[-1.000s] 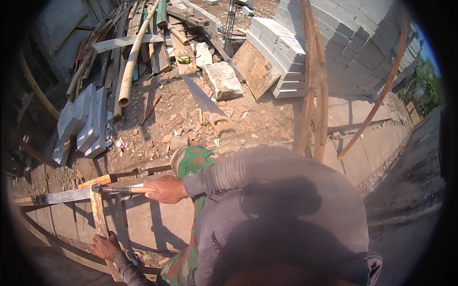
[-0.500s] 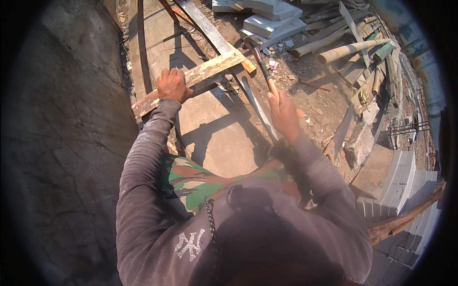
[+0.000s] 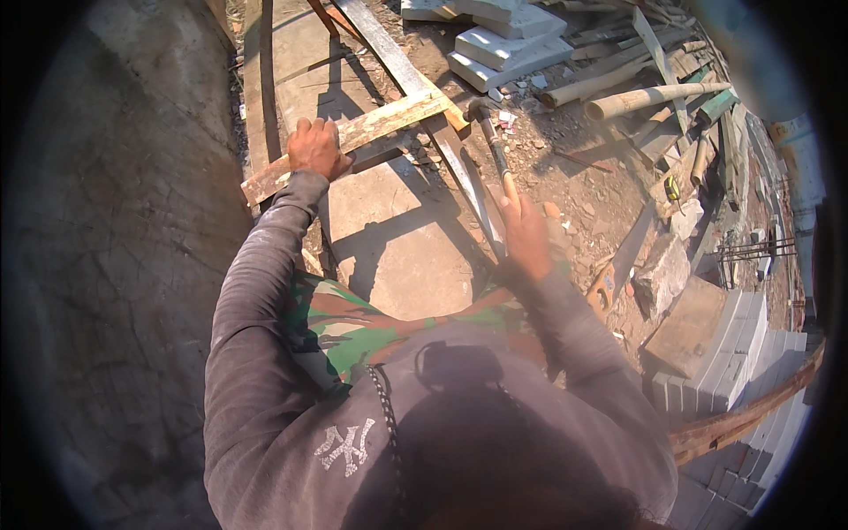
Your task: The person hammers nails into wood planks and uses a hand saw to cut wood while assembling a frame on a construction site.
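My left hand is closed over a short, weathered wooden board, near its left end. The board lies crosswise, its right end over a long timber beam that slants away from me. A small yellowish piece of wood sits at that joint. In my right hand is a hammer, held by its pale wooden handle. Its dark head is just right of the joint, apart from the board.
A concrete wall stands close on my left. Light grey blocks are piled ahead, and more blocks are stacked at right. Bamboo poles, a handsaw, a tape measure and a rough stone lie on the right.
The hammer's head has moved toward me and slightly right. My right hand has come a little nearer to me. My left hand keeps its hold on the board.
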